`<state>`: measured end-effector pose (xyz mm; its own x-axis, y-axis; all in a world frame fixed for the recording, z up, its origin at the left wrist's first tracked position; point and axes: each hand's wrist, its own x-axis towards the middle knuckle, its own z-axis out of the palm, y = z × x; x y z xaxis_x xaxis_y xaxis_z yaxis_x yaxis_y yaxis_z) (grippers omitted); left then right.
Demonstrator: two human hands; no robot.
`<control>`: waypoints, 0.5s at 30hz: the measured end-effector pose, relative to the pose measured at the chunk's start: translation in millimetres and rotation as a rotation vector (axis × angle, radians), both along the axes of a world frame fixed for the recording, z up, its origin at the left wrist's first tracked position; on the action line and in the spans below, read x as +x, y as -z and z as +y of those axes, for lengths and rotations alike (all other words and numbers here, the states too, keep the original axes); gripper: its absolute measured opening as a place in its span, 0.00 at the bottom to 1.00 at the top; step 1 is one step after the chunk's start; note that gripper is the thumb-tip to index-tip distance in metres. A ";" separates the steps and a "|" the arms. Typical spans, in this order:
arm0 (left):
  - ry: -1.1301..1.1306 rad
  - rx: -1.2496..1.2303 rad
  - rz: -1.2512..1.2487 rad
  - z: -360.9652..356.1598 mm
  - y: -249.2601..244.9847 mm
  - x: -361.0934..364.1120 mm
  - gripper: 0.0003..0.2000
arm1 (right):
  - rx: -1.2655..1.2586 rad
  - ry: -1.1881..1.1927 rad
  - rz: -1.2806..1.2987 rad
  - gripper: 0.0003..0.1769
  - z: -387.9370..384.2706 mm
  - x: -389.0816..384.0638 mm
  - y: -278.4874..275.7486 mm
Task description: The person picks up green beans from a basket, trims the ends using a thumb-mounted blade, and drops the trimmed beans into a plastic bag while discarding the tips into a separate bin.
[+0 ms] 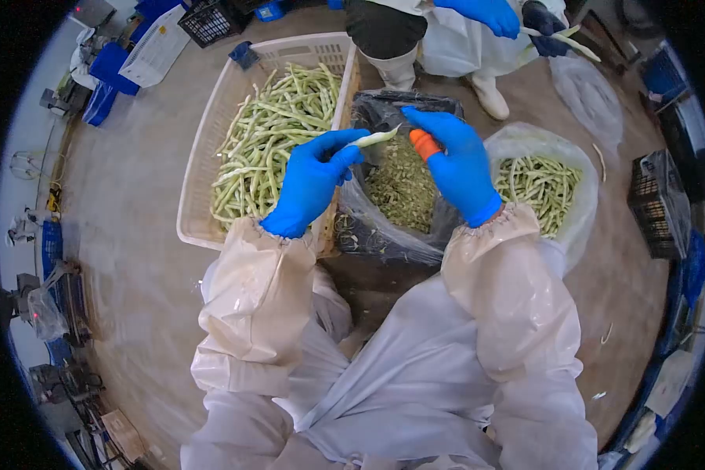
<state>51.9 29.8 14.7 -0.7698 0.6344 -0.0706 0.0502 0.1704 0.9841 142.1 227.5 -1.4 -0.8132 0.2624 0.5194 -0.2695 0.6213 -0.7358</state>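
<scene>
Blue gloves cover both hands. My left hand [309,178] pinches a pale green bean pod [374,139], whose tip points right above a lined bin. My right hand [456,166], with an orange cover [424,145] on its thumb, is just right of the pod's tip, its fingers apart and nothing seen between them. Green scraps [399,184] lie in the lined bin [360,205] below. Left of it stands a cream crate [200,184] holding many long pods [278,129]. To the right, more pods [536,188] fill a clear plastic bag [583,168].
A co-worker in white boots [489,95] stands ahead, blue and dark gloves [544,30] holding pods. A black crate [654,205] stands at the right. White [155,48] and black crates [210,22] are at the back left. Loose pods lie on the floor at right.
</scene>
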 end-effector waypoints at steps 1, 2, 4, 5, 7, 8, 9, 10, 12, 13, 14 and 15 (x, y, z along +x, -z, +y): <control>-0.002 -0.007 0.031 1.1 0.2 2.4 0.14 | 0.035 -0.022 0.031 0.16 -1.3 -0.8 0.8; -0.004 -0.013 0.063 1.7 0.5 3.7 0.14 | 0.082 -0.031 0.012 0.16 -3.4 -0.6 0.7; -0.011 -0.020 0.257 1.5 8.4 3.7 0.13 | 0.174 -0.048 -0.026 0.16 -7.9 1.3 -1.5; -0.014 -0.023 0.353 1.5 12.0 3.8 0.13 | 0.212 -0.052 -0.070 0.15 -8.4 2.3 0.7; -0.012 -0.071 0.425 1.9 10.3 8.8 0.13 | 0.289 -0.060 -0.158 0.12 -9.1 4.4 5.5; -0.010 -0.093 0.461 2.2 8.5 11.8 0.13 | 0.303 -0.056 -0.177 0.10 -8.3 5.3 5.7; -0.014 -0.121 0.449 2.9 4.5 14.4 0.13 | 0.317 -0.052 -0.197 0.08 -8.6 5.8 3.3; -0.016 -0.148 0.437 3.5 -0.5 16.9 0.13 | 0.330 -0.046 -0.217 0.07 -9.4 6.0 2.0; -0.023 -0.181 0.433 5.6 -0.6 19.8 0.13 | 0.321 -0.029 -0.219 0.05 -11.5 2.8 5.6; -0.022 -0.180 0.436 5.3 1.9 19.3 0.14 | 0.321 -0.002 -0.232 0.05 -10.5 3.9 7.9; -0.011 -0.175 0.433 6.3 5.7 18.5 0.14 | 0.296 0.008 -0.170 0.06 -11.7 3.0 10.8; -0.003 -0.160 0.383 6.1 12.1 15.9 0.13 | 0.276 0.027 -0.112 0.07 -13.7 2.3 13.2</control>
<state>67.8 35.9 2.6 -0.7614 0.6364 0.1237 0.4068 0.3203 0.8555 144.5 213.8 -14.6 -0.8643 0.1457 0.4814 -0.1770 0.8078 -0.5622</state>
